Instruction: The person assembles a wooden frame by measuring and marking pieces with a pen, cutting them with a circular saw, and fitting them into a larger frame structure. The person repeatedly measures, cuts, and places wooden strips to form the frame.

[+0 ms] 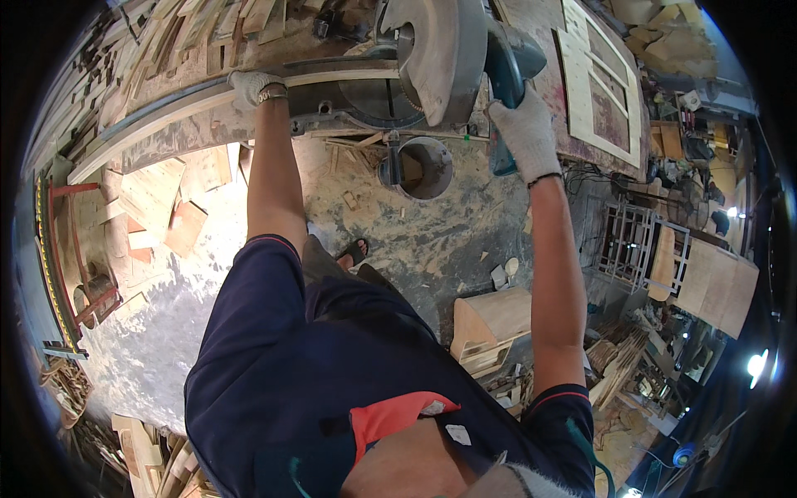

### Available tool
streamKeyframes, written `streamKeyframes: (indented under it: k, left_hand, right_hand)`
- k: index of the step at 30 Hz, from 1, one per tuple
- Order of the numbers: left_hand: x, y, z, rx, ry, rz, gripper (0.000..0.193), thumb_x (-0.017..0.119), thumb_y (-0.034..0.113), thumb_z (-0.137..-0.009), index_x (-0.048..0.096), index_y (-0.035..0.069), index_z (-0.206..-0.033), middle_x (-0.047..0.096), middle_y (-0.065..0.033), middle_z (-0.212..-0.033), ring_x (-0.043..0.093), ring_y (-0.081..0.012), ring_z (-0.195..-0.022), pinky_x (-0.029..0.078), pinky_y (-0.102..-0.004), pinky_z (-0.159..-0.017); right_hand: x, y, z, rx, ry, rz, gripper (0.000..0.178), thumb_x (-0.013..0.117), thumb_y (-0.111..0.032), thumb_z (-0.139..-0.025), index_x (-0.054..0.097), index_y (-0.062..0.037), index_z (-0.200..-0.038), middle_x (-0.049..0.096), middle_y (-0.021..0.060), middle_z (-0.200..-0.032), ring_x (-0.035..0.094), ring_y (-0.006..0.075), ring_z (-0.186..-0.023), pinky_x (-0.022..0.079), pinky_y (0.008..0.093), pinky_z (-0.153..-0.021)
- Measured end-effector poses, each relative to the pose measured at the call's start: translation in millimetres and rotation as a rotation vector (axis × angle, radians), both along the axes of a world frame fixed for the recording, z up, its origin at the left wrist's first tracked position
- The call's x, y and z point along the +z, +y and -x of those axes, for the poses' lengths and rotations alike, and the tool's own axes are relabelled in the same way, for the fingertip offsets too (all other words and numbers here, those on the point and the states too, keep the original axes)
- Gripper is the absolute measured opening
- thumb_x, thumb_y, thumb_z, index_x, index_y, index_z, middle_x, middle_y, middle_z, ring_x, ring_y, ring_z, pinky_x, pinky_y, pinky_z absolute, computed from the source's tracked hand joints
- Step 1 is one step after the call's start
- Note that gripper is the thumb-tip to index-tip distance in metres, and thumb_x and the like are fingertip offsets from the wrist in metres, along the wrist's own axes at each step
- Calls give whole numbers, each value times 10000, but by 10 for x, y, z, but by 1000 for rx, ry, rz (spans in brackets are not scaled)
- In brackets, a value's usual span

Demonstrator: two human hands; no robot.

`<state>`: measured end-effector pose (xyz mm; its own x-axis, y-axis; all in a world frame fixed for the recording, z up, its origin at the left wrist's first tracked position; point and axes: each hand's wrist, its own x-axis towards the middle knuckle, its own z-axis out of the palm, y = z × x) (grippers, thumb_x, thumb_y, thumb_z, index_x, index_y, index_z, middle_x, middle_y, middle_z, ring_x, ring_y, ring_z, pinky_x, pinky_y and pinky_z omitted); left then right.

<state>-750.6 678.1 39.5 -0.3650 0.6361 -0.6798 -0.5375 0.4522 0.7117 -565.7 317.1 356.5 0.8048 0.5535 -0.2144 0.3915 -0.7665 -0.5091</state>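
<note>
My left hand (256,88), in a pale knitted glove, is closed over a long, narrow wooden strip (344,75). The strip lies along the saw's fence and runs far out to the left. A miter saw (440,62) with a grey blade guard stands at the far middle. Its toothed blade (410,101) shows beside the strip's right end; whether they touch I cannot tell. Also gloved, my right hand (528,137) is wrapped around the saw's teal handle (503,79). My palm partly hides the grip, and the trigger cannot be seen.
Stacked wood offcuts (187,33) lie at the far left, and a wooden frame (602,91) is on the bench at right. Below the saw stands a round bin (425,168). Plywood pieces (154,195) cover the dusty floor at left. A curved wooden box (491,328) sits near my right arm.
</note>
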Motion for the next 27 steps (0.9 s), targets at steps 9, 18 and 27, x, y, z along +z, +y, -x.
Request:
streamKeyframes:
  k: [9, 18, 27]
  left_hand:
    - [124, 8, -60, 67, -18, 69, 461, 497, 386, -1046, 712, 0, -1175, 742, -151, -1183, 664, -279, -980, 484, -381, -891]
    - [-369, 228, -61, 60, -108, -19, 489, 526, 433, -1024, 720, 9, -1171, 743, -135, -1222, 680, -277, -1036, 500, -391, -916]
    - [-211, 161, -62, 177, -14, 65, 556, 693, 461, -898, 734, -69, -1061, 765, -212, -1075, 708, -331, -838, 541, -457, -709]
  right_hand:
    - [88, 35, 44, -2, 3, 43, 461, 740, -248, -878, 617, 37, -1219, 721, 119, -840, 732, 199, -701, 597, 370, -671]
    - [-68, -29, 36, -39, 26, 2, 415, 749, -251, -859, 639, -1, -1170, 717, 110, -821, 713, 199, -695, 576, 371, -667]
    - [-231, -79, -2, -54, -17, 4, 440, 757, -273, -837, 650, -20, -1181, 729, 149, -909, 733, 272, -809, 578, 433, -762]
